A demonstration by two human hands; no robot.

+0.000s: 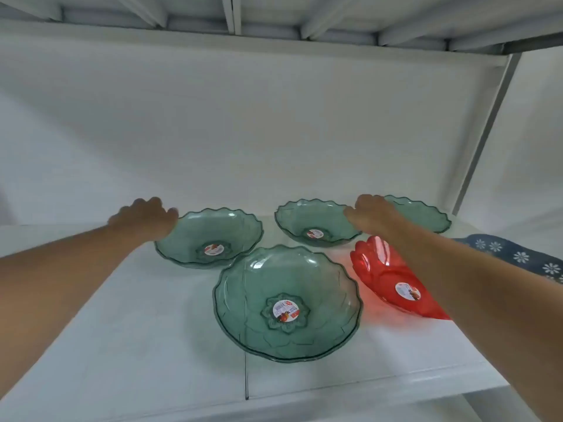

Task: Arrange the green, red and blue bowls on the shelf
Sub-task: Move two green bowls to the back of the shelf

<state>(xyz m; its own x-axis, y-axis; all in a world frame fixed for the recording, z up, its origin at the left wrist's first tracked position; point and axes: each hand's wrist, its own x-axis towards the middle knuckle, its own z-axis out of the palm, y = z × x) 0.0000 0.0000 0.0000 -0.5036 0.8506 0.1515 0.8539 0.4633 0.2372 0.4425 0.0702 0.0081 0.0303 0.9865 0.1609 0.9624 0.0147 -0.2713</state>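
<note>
**Both hands on rear green bowls, white shelf**

Left hand (146, 216) curled over the left rim of the rear-left green bowl (210, 237), fingers folded down onto the scalloped edge; looks closed on the rim, though the fingertips are blurred. Right hand (373, 213) laid across the gap between the rear-middle green bowl (313, 222) and the rear-right green bowl (423, 213), palm down, fingers bent over the edges; which of the two rims is gripped, cannot tell. Both forearms bare, reaching in from the lower corners.

Three green bowls in a row along the back of the shelf (137, 330), upright, each with a round sticker at the centre where visible. Rear-right one mostly hidden behind the right hand. Front green bowl (288, 303) largest in view, alone at the middle, just in front of the gap between the rear-left and rear-middle bowls, rims close or touching. Red bowl (393, 283) right of the front bowl, under the right forearm, partly covered by it, casting a red glow on the shelf. Blue flowered cloth (518, 257) at the far right edge, behind the right arm. Underside of the upper shelf (274, 22) overhead, white wall behind.
</note>
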